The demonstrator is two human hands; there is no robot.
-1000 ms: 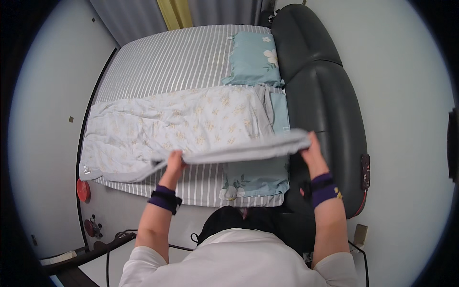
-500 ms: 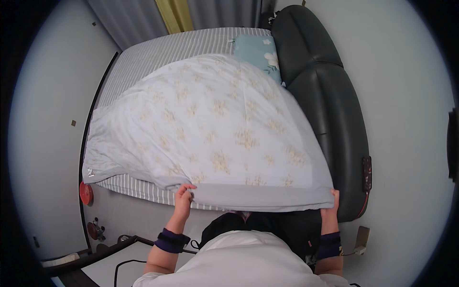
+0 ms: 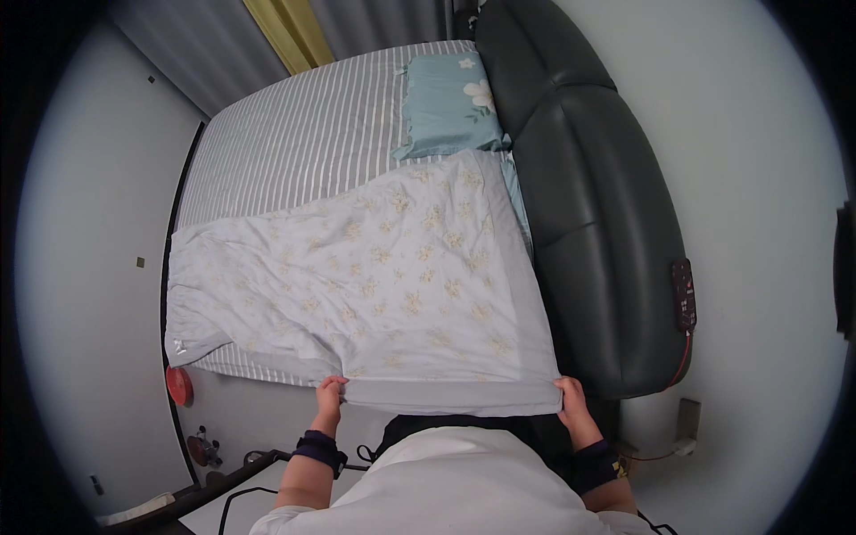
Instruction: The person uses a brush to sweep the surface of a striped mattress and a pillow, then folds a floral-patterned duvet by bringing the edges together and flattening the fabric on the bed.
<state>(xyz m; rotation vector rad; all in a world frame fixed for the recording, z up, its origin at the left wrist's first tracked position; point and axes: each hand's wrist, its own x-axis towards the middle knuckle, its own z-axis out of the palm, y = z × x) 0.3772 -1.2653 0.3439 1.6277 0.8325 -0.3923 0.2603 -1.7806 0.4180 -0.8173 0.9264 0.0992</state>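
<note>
Over on the far left, a red round object (image 3: pixel 179 386) sat on the floor, just off the bed's corner. Next came the striped sheet (image 3: pixel 276 134), bare across the bed's far half. And there was the left hand (image 3: pixel 331 394), pinching the near edge of the quilt, fingers bent over the grey border! The quilt (image 3: pixel 383 276) itself, pale with yellowish flowers, lay across the near half of the bed, wrinkled toward the left, its border drawn straight between both hands. Above it, a teal pillow (image 3: pixel 450 107) rested against the headboard, white blossom showing. Then the right hand (image 3: pixel 572 399), gripping the quilt's near right corner! Beside it rose the dark padded headboard (image 3: pixel 597 205), and rightmost, a dark power strip (image 3: pixel 684 296) sat against its side.
</note>
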